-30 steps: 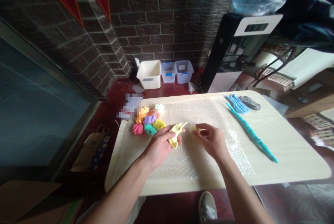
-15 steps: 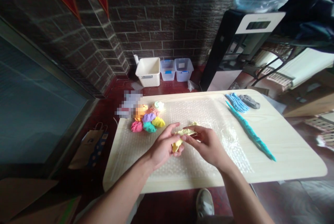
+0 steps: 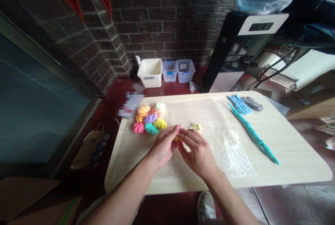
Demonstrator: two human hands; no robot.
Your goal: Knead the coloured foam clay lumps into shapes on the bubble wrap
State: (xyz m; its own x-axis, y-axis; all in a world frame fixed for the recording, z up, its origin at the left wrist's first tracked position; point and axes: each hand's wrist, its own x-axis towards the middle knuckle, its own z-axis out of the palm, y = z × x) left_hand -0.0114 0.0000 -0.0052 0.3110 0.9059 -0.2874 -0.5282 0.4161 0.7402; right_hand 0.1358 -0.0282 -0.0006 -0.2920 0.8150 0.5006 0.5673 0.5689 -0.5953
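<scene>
Drawn in closer together since half a second ago: right hand (image 3: 196, 150) shifted toward nine o'clock and folded over against the left hand (image 3: 164, 145), with far less of the pale yellow piece (image 3: 176, 139) on show.

Left-hand fingers curled round the pale yellow piece, thumb angled toward one o'clock. Right-hand fingers bent over that same piece from three o'clock, tips up against the left hand; cannot tell whether pinching or merely covering.

Key relation: pale yellow piece directly between the hands, at two o'clock from the left palm and ten o'clock from the right, about equally near to both. Long axis hidden by fingers, impossible to read.

Just beyond the right-hand knuckles, at twelve o'clock, a small pale lump (image 3: 196, 127) on the bubble wrap (image 3: 183, 109), nearer to the right hand than the left. Toward ten o'clock, a cluster of coloured lumps (image 3: 150, 118). Toward three o'clock, well apart, a long teal roll (image 3: 252, 133) on the tabletop (image 3: 295, 155), aligned from between ten and eleven o'clock to between four and five. Toward two o'clock, a ridged blue bundle (image 3: 239, 104) beside a grey lump (image 3: 252, 103).
</scene>
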